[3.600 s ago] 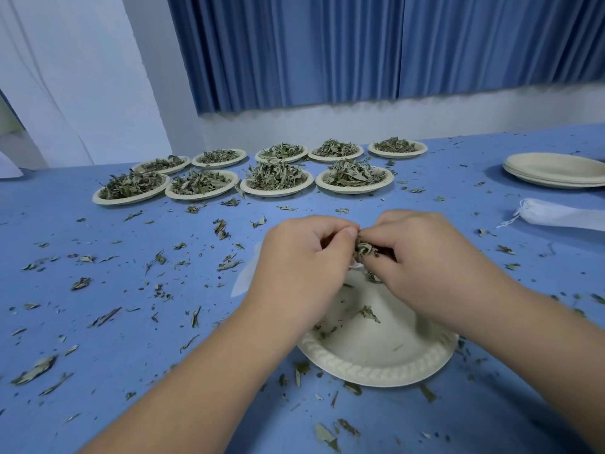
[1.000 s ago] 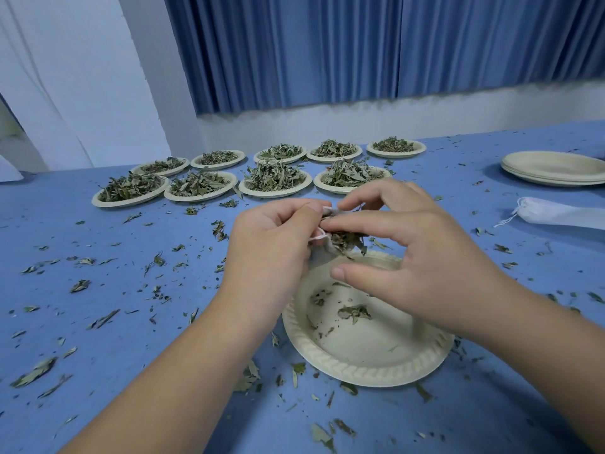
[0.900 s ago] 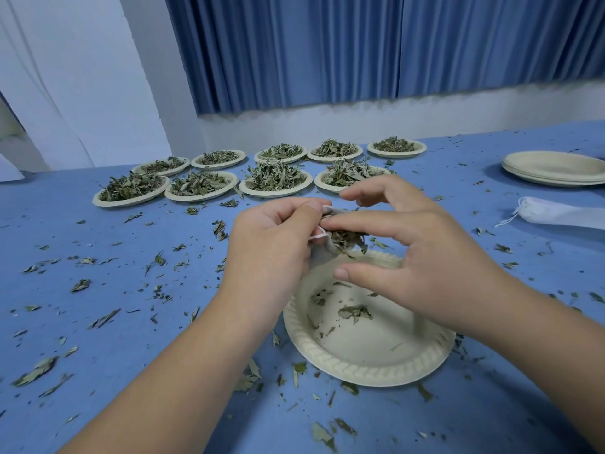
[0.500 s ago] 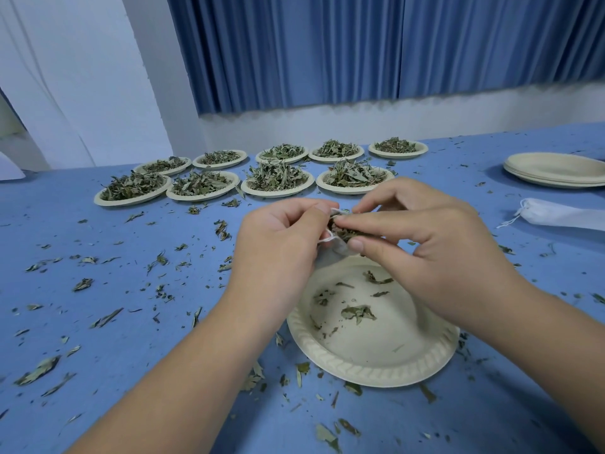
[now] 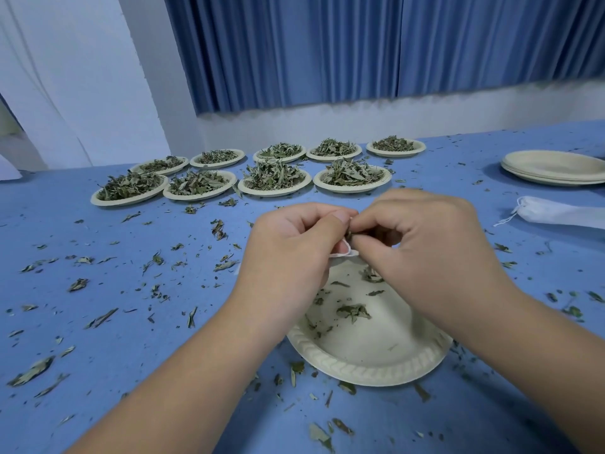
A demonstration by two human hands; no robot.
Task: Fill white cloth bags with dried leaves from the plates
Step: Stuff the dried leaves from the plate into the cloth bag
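Right hand (image 5: 425, 253): fingers, splayed half a second ago, now curl in, pinching leaves (image 5: 349, 233) at the bag (image 5: 340, 254) mouth. Left hand (image 5: 291, 257): grips the bag, only a white edge showing, above the near plate (image 5: 376, 365). Near plate: few leaf scraps. Nine far plates (image 5: 275, 192): heaped leaves. Plate stack (image 5: 553, 173), far right; second bag (image 5: 556, 213) lies near it
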